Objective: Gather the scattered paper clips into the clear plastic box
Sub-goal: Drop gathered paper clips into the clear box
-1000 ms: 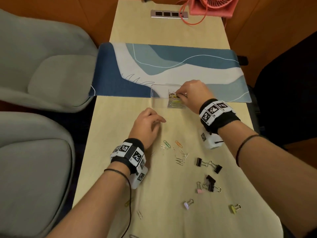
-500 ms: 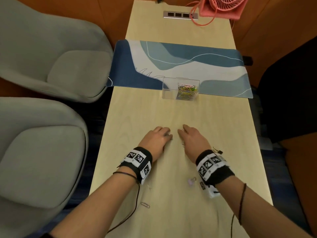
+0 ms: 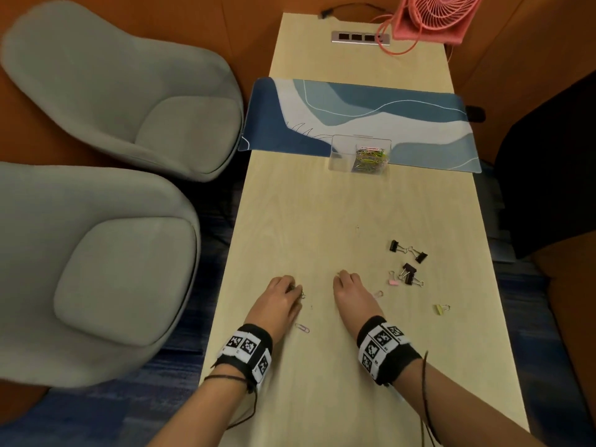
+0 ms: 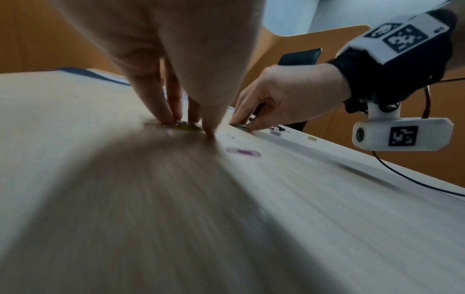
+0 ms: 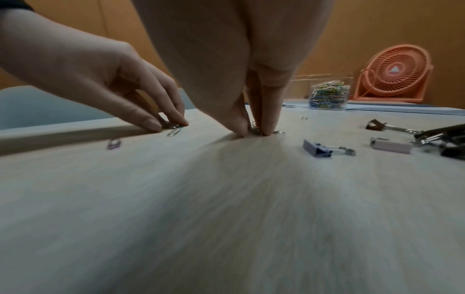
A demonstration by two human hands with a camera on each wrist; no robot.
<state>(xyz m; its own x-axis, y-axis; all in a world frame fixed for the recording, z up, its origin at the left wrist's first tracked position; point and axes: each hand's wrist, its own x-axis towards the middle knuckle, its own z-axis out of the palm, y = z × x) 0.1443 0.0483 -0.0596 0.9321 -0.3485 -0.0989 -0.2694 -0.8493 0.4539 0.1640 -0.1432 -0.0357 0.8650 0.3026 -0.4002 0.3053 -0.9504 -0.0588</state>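
The clear plastic box (image 3: 338, 154) stands at the desk mat's near edge with a heap of coloured paper clips (image 3: 370, 157) in its right half; the right wrist view shows the box (image 5: 327, 78) too. Both hands are down on the wooden table near me. My left hand (image 3: 297, 292) pinches a small bunch of paper clips (image 5: 173, 125) against the tabletop. My right hand (image 3: 339, 276) pinches another bunch of clips (image 5: 254, 130) between thumb and fingers. A purple paper clip (image 3: 302, 328) lies loose just behind the left hand.
Several binder clips lie right of the right hand: black ones (image 3: 409, 272), a pink one (image 3: 393, 281), a purple one (image 5: 317, 148) and a yellow one (image 3: 441, 308). A pink fan (image 3: 433, 16) stands at the table's far end. Two grey chairs (image 3: 129, 101) flank the left edge.
My right hand left the box and came back to the near table. Both hands moved toward me and closed their fingers on loose clips.
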